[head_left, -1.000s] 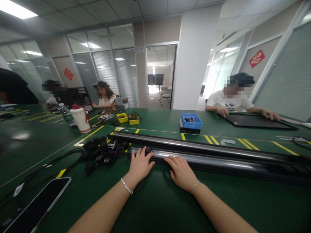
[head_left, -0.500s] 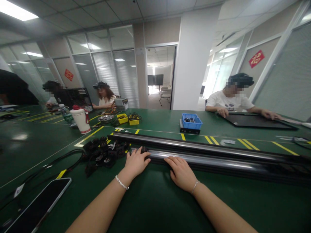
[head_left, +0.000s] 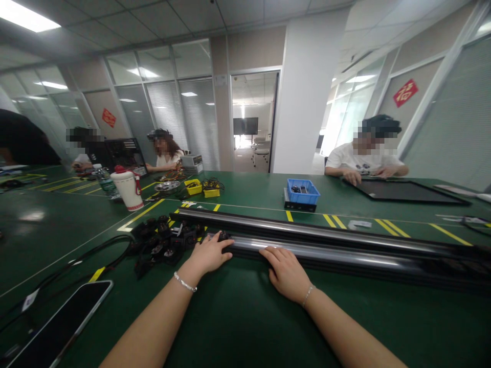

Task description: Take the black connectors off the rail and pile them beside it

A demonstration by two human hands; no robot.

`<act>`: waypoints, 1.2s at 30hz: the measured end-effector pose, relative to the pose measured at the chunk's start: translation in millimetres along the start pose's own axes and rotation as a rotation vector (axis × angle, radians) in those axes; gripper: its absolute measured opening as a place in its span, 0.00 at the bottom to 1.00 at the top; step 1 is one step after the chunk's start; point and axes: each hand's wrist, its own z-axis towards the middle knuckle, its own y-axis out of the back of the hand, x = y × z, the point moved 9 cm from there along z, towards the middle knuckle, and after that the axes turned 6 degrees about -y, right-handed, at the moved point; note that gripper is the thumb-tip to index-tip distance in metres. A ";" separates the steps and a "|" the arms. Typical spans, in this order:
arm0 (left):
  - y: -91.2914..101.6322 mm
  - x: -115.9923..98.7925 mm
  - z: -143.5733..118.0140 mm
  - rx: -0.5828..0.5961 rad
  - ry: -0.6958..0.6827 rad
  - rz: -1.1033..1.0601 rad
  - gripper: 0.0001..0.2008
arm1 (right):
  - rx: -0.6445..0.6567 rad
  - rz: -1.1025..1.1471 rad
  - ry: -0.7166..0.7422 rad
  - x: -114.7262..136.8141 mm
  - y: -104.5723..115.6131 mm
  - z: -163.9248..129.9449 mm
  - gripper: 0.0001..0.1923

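My left hand (head_left: 210, 253) is at the left end of the nearer long black rail (head_left: 322, 253), which has a shiny, rounded upper face. Its fingers are closed around a small black rounded part (head_left: 223, 235), mostly hidden by them, on or just above the rail. Farther right, my right hand (head_left: 286, 271) lies over the rail's front edge, fingers stretched out on top and thumb lower in front. A second similar rail (head_left: 268, 223) runs behind the first. Left of my left hand lies a heap of black parts (head_left: 163, 243).
A phone (head_left: 61, 324) and black cables (head_left: 103, 250) lie at left. Beyond are a white cup (head_left: 128, 191), a water bottle (head_left: 105, 181), yellow bins (head_left: 193, 187) and a blue bin (head_left: 303, 191). A person (head_left: 364, 158) at right touches a black flat panel (head_left: 406, 192); others sit at far left.
My left hand has shifted slightly left along the rail, and the small black part moved with it. My right hand stays put. The co-worker at right drew one hand inward.
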 end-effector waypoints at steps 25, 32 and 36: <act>9.9 23.1 4.7 -0.004 0.004 -0.079 0.22 | -0.019 0.040 0.008 -0.2 2.3 -0.2 0.28; 14.1 28.2 2.8 -0.005 0.033 -0.095 0.23 | 0.004 0.027 0.004 0.4 1.8 0.0 0.28; 17.1 30.8 2.7 -0.005 0.027 -0.100 0.22 | 0.011 0.020 0.001 0.2 1.8 0.0 0.28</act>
